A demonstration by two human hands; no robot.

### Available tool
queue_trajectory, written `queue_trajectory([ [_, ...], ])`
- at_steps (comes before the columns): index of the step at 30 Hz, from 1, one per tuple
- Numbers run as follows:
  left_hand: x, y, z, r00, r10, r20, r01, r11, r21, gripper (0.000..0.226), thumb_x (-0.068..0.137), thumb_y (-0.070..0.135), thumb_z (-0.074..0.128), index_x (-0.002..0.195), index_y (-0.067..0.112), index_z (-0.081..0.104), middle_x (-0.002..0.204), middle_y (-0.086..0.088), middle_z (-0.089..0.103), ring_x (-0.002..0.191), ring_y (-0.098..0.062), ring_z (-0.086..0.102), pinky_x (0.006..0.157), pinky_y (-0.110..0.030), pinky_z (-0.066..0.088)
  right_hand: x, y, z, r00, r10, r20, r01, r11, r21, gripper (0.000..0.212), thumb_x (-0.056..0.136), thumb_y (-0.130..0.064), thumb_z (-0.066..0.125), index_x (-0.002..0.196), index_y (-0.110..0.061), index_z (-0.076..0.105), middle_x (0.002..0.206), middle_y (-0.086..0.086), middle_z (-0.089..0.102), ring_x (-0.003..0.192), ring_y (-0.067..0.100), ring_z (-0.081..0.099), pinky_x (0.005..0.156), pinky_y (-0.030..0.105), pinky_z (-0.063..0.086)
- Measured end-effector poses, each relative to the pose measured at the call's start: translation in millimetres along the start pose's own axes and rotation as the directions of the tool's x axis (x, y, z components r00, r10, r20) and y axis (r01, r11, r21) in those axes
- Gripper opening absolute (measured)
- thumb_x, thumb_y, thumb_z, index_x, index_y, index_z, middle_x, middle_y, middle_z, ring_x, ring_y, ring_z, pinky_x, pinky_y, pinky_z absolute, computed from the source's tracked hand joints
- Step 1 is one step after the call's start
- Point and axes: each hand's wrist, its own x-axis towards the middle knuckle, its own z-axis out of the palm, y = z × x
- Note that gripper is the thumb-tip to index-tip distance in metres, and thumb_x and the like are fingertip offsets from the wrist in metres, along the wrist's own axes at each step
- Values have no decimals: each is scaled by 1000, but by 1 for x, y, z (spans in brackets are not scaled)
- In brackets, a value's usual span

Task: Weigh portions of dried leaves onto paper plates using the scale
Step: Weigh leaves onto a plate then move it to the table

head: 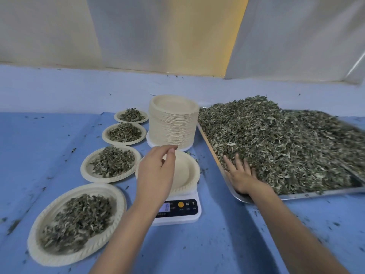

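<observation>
— Green-grey dried leaves (276, 139) half bury the right hand's fingers (238, 161). They're straight and spread, pushed into the heap's near edge. Why there?

— My guess is that it's the corner of the metal tray (316, 194) nearest the scale (177, 214), so a scoop has the shortest carry. The right hand (242, 178) grips nothing yet.

— And the left hand (156, 175)?

— It hovers above the empty paper plate (187, 171), fingers loosely curled, thumb near forefinger, nothing visible between them. The plate sits on the scale, and the display (166, 207), partly hidden by the forearm, shows a zero. It looks ready for leaves.

— Room to move?

— A strip of bare blue cloth (217, 244) lies between tray and scale. The tray's raised rim is the edge to clear, and leaves could spill over it. Behind the scale, the stack of plates (172, 123) stands just beside the tray. Four filled plates (94, 249) line up on the left, well apart from the tray. Open cloth beyond them is probably where more portions can go.
</observation>
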Motion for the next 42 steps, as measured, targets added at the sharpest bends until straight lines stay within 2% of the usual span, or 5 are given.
queue_trajectory([
  [12,-7,3,14,996,-1,85,1,1000,-6,22,94,17,48,95,29,67,79,17,59,72,3,55,64,-3,35,9,-18,-6,960,-126,-249,58,963,-262,31,94,-1,34,122,-11,39,123,17,37,115,36,34,83,43,41],
  [18,-6,5,10,996,-20,81,21,1000,-11,23,94,16,48,94,29,67,76,18,58,71,3,54,64,-3,35,13,-9,-10,927,-45,-373,85,992,93,27,101,-9,37,126,-4,42,120,20,41,109,36,43,92,40,39],
  [33,8,3,-10,991,-113,-78,104,988,-117,25,95,16,46,96,21,70,71,12,59,48,7,50,48,-8,33,-30,-96,-67,863,49,-502,462,324,826,56,101,-40,38,150,-18,23,148,-9,35,128,2,32,97,23,22],
  [37,11,3,-16,982,-147,-120,126,978,-165,26,95,15,45,95,21,70,70,8,59,41,5,47,42,-10,30,-36,-130,-39,838,-116,-533,543,269,795,22,102,-30,41,123,-36,42,115,-30,46,90,-33,42,78,-6,31],
  [42,13,2,-20,975,-166,-146,135,970,-202,26,93,17,45,91,25,70,74,10,60,44,6,49,46,-9,32,-32,-153,-13,846,-255,-468,528,278,802,24,99,-17,46,119,-31,49,124,-9,54,120,7,48,101,25,38],
])
